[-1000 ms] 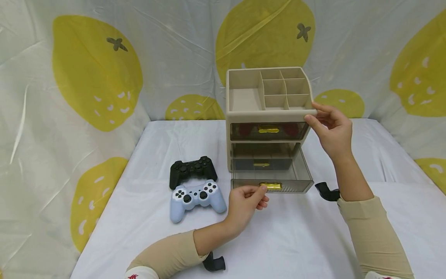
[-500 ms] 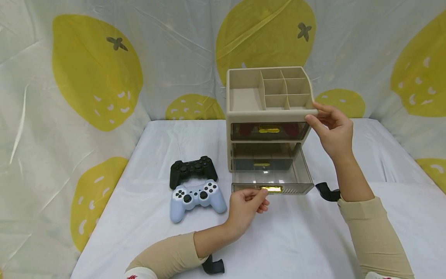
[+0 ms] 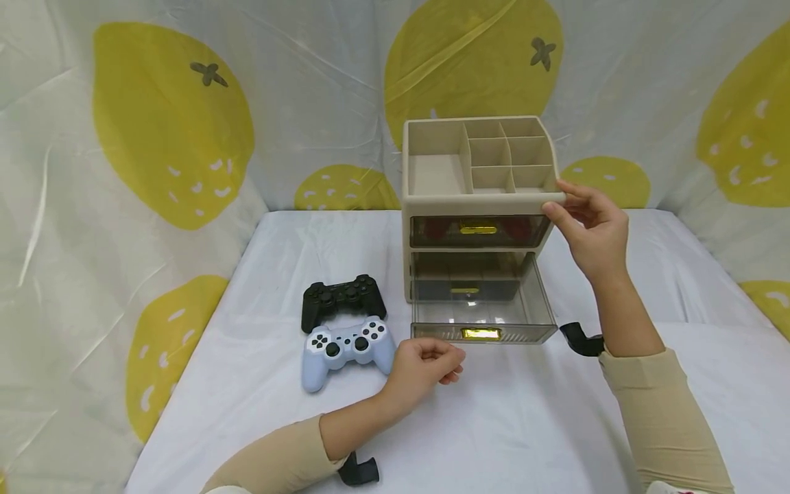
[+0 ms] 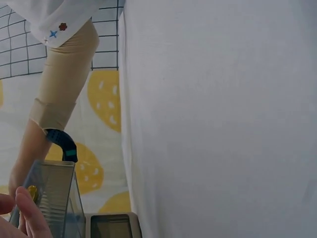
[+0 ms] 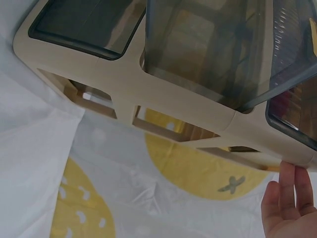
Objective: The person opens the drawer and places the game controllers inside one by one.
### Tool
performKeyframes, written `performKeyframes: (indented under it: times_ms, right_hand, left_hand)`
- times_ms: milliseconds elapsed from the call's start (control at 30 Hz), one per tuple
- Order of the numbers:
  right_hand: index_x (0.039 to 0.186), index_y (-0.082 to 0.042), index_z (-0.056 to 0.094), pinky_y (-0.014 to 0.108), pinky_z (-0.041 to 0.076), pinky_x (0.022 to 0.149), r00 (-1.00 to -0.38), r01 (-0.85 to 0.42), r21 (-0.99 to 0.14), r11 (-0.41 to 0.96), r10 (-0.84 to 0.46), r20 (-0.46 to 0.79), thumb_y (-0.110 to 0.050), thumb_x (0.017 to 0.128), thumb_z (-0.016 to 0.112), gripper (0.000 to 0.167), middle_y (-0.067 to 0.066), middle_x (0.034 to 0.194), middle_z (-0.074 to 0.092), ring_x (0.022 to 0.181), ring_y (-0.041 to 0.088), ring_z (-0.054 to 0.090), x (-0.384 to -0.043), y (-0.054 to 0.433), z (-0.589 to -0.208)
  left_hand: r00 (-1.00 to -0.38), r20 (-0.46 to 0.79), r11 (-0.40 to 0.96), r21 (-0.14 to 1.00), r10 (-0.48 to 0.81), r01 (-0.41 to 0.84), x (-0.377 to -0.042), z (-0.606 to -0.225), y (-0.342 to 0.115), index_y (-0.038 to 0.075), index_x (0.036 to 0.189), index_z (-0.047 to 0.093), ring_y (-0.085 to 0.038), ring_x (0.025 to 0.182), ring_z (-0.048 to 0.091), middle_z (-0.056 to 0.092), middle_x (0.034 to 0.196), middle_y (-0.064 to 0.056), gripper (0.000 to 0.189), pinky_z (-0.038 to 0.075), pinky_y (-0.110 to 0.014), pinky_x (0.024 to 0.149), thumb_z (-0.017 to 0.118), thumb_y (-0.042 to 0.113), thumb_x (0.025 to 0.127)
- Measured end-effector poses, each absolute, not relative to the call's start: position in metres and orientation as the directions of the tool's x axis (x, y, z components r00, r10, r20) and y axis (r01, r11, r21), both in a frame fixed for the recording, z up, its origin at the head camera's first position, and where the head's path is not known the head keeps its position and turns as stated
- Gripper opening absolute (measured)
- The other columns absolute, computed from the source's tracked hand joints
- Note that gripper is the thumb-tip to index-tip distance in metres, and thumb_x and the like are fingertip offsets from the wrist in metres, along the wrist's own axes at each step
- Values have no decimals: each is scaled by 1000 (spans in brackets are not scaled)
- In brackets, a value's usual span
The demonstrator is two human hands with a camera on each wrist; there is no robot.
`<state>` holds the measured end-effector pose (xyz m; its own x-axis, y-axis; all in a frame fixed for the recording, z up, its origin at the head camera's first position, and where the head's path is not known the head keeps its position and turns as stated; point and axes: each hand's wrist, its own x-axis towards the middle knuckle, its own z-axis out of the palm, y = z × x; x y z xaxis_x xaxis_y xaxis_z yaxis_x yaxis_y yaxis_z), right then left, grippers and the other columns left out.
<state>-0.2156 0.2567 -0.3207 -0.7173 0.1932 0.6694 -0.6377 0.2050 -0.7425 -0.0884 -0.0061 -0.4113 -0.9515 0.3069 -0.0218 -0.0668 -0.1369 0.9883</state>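
A beige desktop drawer organizer (image 3: pixel 481 204) stands at the back, its top divided into compartments. Its clear middle drawer (image 3: pixel 524 291) is pulled well out and looks empty. My right hand (image 3: pixel 595 237) grips the organizer's front right top corner, thumb in front and fingers along the side. Just below and left of the drawer's gold handle (image 3: pixel 481 334), my left hand (image 3: pixel 420 370) is loosely curled, apart from it and holding nothing. The left wrist view shows the left fingers (image 4: pixel 32 213) close to the drawer front. The upper drawer (image 3: pixel 432 232) is closed, with reddish things dimly visible inside.
Left of the organizer lie a black game controller (image 3: pixel 342 298) and a light blue game controller (image 3: pixel 348 350), the blue one partly behind my left hand. A white cloth (image 3: pixel 524 425) covers the table. A lemon-print curtain (image 3: pixel 321 89) hangs close behind.
My left hand has let go of the drawer's gold handle and moved down and left. Earlier the drawer came out slightly further. The right hand has kept its grip on the corner.
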Motion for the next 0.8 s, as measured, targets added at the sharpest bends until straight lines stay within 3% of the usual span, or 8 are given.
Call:
performKeyframes:
  times_ms: [367,467,600,733,800]
  right_hand:
    - [113,4,70,15,48,78,-726,-631,-752,191,197,659,13,81,70,33,-8,85,69,77,4,64,-214,257,-319]
    - [113,4,70,15,48,77,-727,-628,-754,195,198,657,12,81,71,33,-9,85,69,77,4,63,-214,257,-319]
    - [113,4,70,15,48,78,-727,-626,-755,196,202,656,12,82,71,33,-9,84,69,77,4,64,-214,257,-319]
    - [113,5,70,15,49,77,-726,-629,-754,190,202,657,12,81,71,33,-9,84,69,76,4,64,-214,257,-320]
    - [113,5,70,15,49,77,-726,-628,-753,195,202,658,12,81,71,33,-9,84,69,76,4,64,-215,257,-320]
  left_hand:
    - [-863,-122,27,992,490,-125,-91,-395,-42,-11,95,69,-9,64,65,69,75,-6,18,55,-23,64,67,6,89]
    - [-825,-143,97,989,547,-107,-97,-393,-55,-8,94,70,-10,63,64,68,74,-5,17,54,-24,63,67,7,89]
    - [-779,-143,185,982,611,-34,-108,-391,-75,-8,94,70,-12,63,64,68,74,-5,17,57,-33,66,66,8,90]
    - [-809,-130,236,972,572,10,-119,-384,-98,-10,98,69,-16,67,64,68,78,-5,20,57,-42,71,64,9,91]
    - [-844,-119,243,970,523,14,-125,-378,-110,-9,99,69,-17,68,64,68,79,-7,21,57,-39,72,64,10,92]
